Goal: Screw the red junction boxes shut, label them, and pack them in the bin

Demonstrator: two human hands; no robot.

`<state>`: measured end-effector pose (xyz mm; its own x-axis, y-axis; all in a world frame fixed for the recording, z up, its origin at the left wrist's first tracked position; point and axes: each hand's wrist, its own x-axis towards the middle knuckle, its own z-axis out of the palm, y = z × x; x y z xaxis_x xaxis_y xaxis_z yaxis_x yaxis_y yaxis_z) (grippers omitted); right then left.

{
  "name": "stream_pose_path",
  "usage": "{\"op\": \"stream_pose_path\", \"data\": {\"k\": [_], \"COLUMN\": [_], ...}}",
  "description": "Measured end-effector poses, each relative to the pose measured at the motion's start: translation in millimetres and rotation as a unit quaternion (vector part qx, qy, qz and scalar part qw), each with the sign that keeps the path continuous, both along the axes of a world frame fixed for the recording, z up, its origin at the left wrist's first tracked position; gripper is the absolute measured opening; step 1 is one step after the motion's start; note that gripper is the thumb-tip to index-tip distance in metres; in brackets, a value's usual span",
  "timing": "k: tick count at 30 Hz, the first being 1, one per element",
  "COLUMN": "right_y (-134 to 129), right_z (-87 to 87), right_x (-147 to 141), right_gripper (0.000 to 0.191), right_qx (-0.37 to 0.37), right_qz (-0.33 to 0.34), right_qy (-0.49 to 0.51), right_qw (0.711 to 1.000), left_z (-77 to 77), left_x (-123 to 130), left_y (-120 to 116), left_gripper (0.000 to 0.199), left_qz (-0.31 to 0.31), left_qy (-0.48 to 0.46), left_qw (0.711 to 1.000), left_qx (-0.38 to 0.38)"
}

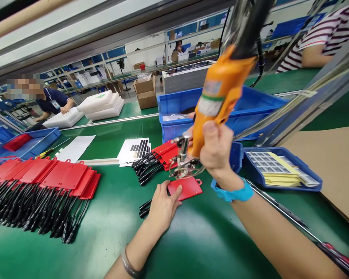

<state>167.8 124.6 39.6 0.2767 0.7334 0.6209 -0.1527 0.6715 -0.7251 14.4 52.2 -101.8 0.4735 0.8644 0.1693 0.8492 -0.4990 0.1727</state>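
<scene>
My right hand (214, 149) is wrapped round the orange electric screwdriver (219, 87), which hangs tilted, with a metal nose at its lower end. That nose is over the top edge of a flat red case (187, 188) on the green bench. My left hand (164, 205) grips the case, thumb on its face and fingers along its left edge. Black cables (145, 207) with plugs stick out to the left of that hand. Just behind lie more red cases (165, 152) with black cables. Whether the nose touches the case I cannot tell.
At left lie several red cases (65, 176) with cables. A large blue bin (174, 104) stands behind the screwdriver. A blue tray (285, 182) of label sheets is at right. Printed sheets (133, 151) lie mid-bench. Co-workers sit across the line, one sleeve (325, 35) striped.
</scene>
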Motion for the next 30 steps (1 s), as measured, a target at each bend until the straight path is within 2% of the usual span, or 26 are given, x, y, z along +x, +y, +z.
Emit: {"op": "stream_pose_path", "data": {"k": [3,6,8,11,15,19,27,30], "right_y": [-9,-11,-9,-6,-2,1,8,1], "right_z": [31.7,44.2,36.6,12.0,-13.7,-20.5,-35.0,-33.7], "right_x": [-9,-22,-30,-38,-40,-41,-50,-49], "right_gripper": [0.042,0.038,0.038,0.039,0.037,0.037,0.036,0.038], "right_qx": [0.06,0.068,0.044,0.019,-0.006,-0.016,-0.02,-0.015], "right_qz": [-0.04,-0.057,-0.042,-0.017,-0.027,-0.037,-0.009,0.003], "right_qy": [0.011,0.01,0.006,-0.003,-0.03,-0.049,-0.06,-0.045], "right_qw": [0.997,0.996,0.998,1.0,0.999,0.998,0.998,0.999], "left_z": [-9.5,-13.3,-13.0,-11.7,-11.0,-11.3,-12.5,-10.8], "left_x": [4,6,7,6,7,7,9,8], "left_y": [2,2,1,-1,-1,1,4,3], "left_gripper": [0.052,0.053,0.05,0.047,0.046,0.048,0.045,0.045], "left_qz": [-0.016,-0.01,0.005,0.016,0.018,0.016,0.024,0.022], "left_qy": [-0.023,-0.002,0.016,0.025,0.029,0.038,0.025,0.019], "left_qw": [1.0,0.999,0.999,0.999,0.999,0.999,0.999,1.0], "left_qx": [0.013,0.033,0.044,0.042,0.035,0.027,0.005,0.007]}}
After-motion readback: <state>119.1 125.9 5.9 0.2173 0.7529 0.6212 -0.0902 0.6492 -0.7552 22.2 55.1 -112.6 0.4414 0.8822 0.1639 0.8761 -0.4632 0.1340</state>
